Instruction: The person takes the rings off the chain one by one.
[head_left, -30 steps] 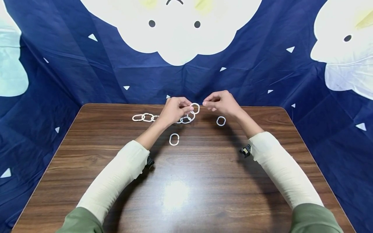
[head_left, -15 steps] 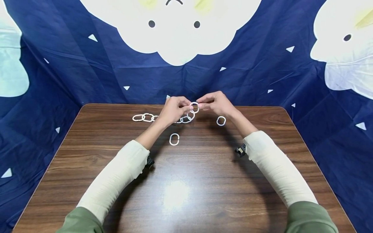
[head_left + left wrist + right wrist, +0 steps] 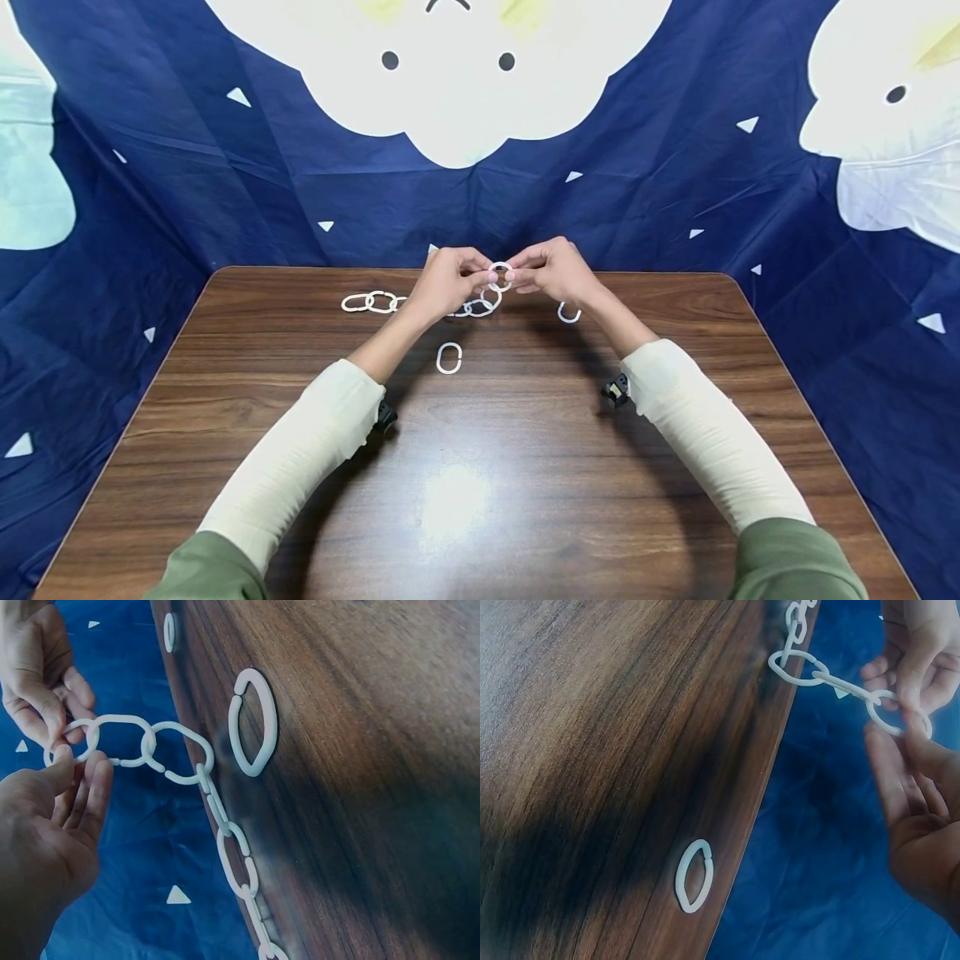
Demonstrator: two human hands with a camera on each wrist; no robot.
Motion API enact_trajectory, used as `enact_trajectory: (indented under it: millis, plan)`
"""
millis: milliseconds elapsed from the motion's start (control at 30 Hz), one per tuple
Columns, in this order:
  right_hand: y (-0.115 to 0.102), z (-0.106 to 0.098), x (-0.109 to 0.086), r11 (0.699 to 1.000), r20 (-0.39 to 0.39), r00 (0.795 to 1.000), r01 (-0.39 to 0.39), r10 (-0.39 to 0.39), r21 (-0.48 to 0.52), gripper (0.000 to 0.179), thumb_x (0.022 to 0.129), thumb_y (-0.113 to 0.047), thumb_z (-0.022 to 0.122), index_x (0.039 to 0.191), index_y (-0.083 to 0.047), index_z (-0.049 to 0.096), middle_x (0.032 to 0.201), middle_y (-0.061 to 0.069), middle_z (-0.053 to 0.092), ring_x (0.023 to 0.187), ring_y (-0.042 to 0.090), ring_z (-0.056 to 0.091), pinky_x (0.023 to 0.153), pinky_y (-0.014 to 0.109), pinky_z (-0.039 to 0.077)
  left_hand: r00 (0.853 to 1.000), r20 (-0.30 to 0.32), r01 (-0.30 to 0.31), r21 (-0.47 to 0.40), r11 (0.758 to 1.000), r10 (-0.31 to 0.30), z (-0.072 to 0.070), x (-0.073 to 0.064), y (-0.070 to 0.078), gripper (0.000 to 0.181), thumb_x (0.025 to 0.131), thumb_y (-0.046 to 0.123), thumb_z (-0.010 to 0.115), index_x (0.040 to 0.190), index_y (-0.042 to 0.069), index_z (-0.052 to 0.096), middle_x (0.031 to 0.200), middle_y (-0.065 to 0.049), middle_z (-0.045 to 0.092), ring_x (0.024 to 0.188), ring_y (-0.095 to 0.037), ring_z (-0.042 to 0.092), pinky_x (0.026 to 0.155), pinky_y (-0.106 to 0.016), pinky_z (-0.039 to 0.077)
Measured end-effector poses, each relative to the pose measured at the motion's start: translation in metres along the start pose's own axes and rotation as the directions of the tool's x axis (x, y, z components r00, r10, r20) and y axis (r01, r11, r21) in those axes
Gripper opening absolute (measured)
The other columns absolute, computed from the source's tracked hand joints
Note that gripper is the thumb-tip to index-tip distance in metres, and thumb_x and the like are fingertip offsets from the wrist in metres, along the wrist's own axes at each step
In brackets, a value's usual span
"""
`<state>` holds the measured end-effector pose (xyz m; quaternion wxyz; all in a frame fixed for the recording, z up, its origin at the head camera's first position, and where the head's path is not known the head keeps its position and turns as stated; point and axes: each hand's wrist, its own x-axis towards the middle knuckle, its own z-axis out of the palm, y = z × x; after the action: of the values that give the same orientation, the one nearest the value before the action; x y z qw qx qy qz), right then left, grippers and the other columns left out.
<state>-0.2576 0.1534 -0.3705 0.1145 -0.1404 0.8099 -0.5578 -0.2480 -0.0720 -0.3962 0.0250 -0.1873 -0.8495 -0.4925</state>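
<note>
In the head view, my left hand [image 3: 444,282] and right hand [image 3: 558,271] meet near the table's far edge, each pinching one side of a white oval plastic link [image 3: 501,289] between thumb and fingers. This link is the end of a white chain [image 3: 124,718], which in the left wrist view runs from the fingers down to the table edge and along it. My left forearm and hand hide the chain's middle in the head view. In the right wrist view, both thumbs press the end link [image 3: 886,726] from opposite sides.
One loose white link [image 3: 439,359] lies on the wooden table [image 3: 525,467] in front of the chain. Another loose link [image 3: 568,321] lies to the right, partly covered by my right wrist. Blue cloth [image 3: 187,167] with white clouds hangs behind the table and at both sides.
My right hand has moved left from beside the end link and now grips its right side. My left hand has stayed in place, holding the link.
</note>
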Motion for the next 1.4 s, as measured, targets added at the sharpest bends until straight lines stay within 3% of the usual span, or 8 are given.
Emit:
enact_trajectory:
  millis: [100, 233, 367, 567, 800, 1067, 1400]
  plan:
    - [-0.001, 0.0, -0.001, 1.0, -0.006, 1.0, 0.006, -0.006, -0.026, 0.023, 0.1, 0.004, 0.082, 0.12, 0.014, 0.08, 0.12, 0.036, 0.079, 0.1, 0.036, 0.087, 0.091, 0.049, 0.069, 1.0, 0.003, 0.001, -0.002, 1.0, -0.001, 0.0, -0.001, -0.001, 0.012, 0.102, 0.01, 0.084, 0.109, 0.0, 0.084, 0.096, -0.015, 0.086, 0.084, -0.022, 0.08, 0.071, -0.016, 0.058]
    - [-0.002, 0.0, -0.003, 0.998, -0.008, 1.0, 0.019, -0.02, -0.056, 0.022, 0.099, 0.003, 0.083, 0.119, 0.014, 0.08, 0.116, 0.032, 0.082, 0.107, 0.047, 0.084, 0.089, 0.048, 0.069, 1.0, -0.005, -0.01, 0.014, 1.0, 0.01, -0.002, -0.004, -0.004, 0.011, 0.102, 0.011, 0.085, 0.107, 0.002, 0.084, 0.094, -0.013, 0.086, 0.084, -0.025, 0.08, 0.072, -0.016, 0.058]
    - [-0.004, 0.0, -0.005, 0.998, -0.013, 1.0, 0.014, -0.015, -0.059, 0.024, 0.099, 0.002, 0.084, 0.119, 0.014, 0.08, 0.114, 0.03, 0.083, 0.108, 0.048, 0.083, 0.088, 0.046, 0.07, 1.0, -0.021, -0.015, 0.015, 1.0, 0.015, -0.004, -0.007, -0.01, 0.01, 0.102, 0.012, 0.084, 0.105, 0.002, 0.085, 0.091, -0.013, 0.086, 0.083, -0.025, 0.082, 0.069, -0.015, 0.058]
    - [-0.006, -0.002, -0.006, 0.999, -0.021, 1.0, 0.0, -0.001, -0.052, 0.026, 0.1, 0.0, 0.084, 0.12, 0.014, 0.079, 0.115, 0.029, 0.084, 0.103, 0.039, 0.086, 0.083, 0.037, 0.071, 0.999, -0.031, -0.011, 0.089, 0.996, 0.014, -0.004, -0.014, -0.018, 0.014, 0.1, 0.017, 0.088, 0.106, 0.005, 0.086, 0.098, -0.012, 0.088, 0.089, -0.022, 0.083, 0.075, -0.02, 0.058]
    - [-0.006, -0.003, -0.005, 0.999, -0.018, 1.0, -0.006, 0.006, -0.033, 0.028, 0.1, 0.0, 0.084, 0.122, 0.016, 0.078, 0.115, 0.029, 0.084, 0.08, 0.007, 0.082, 0.081, 0.031, 0.07, 0.999, -0.006, -0.049, 0.129, 0.99, 0.05, 0.004, -0.02, -0.02, 0.019, 0.092, 0.02, 0.096, 0.101, 0.006, 0.087, 0.097, -0.009, 0.088, 0.088, -0.023, 0.083, 0.08, -0.035, 0.064]
    - [-0.004, -0.002, -0.003, 1.0, -0.029, 1.0, -0.011, 0.011, -0.017, 0.021, 0.101, 0.002, 0.082, 0.118, 0.014, 0.08, 0.112, 0.026, 0.085, 0.081, 0.01, 0.083, 0.08, 0.03, 0.07, 0.995, -0.011, -0.098, 0.205, 0.974, 0.103, 0.018, -0.019, -0.017, 0.024, 0.088, 0.025, 0.099, 0.097, 0.007, 0.088, 0.093, -0.007, 0.088, 0.089, -0.023, 0.085, 0.083, -0.042, 0.067]
    - [-0.004, -0.002, -0.004, 1.0, -0.024, 0.999, -0.021, 0.021, 0.007, 0.022, 0.101, 0.0, 0.082, 0.118, 0.013, 0.079, 0.115, 0.03, 0.083, 0.084, 0.013, 0.085, 0.091, 0.047, 0.069, 0.994, 0.01, -0.106, 0.278, 0.955, 0.108, 0.023, -0.017, -0.013, 0.015, 0.096, 0.022, 0.089, 0.096, 0.007, 0.088, 0.093, -0.006, 0.088, 0.087, -0.021, 0.083, 0.085, -0.042, 0.066]
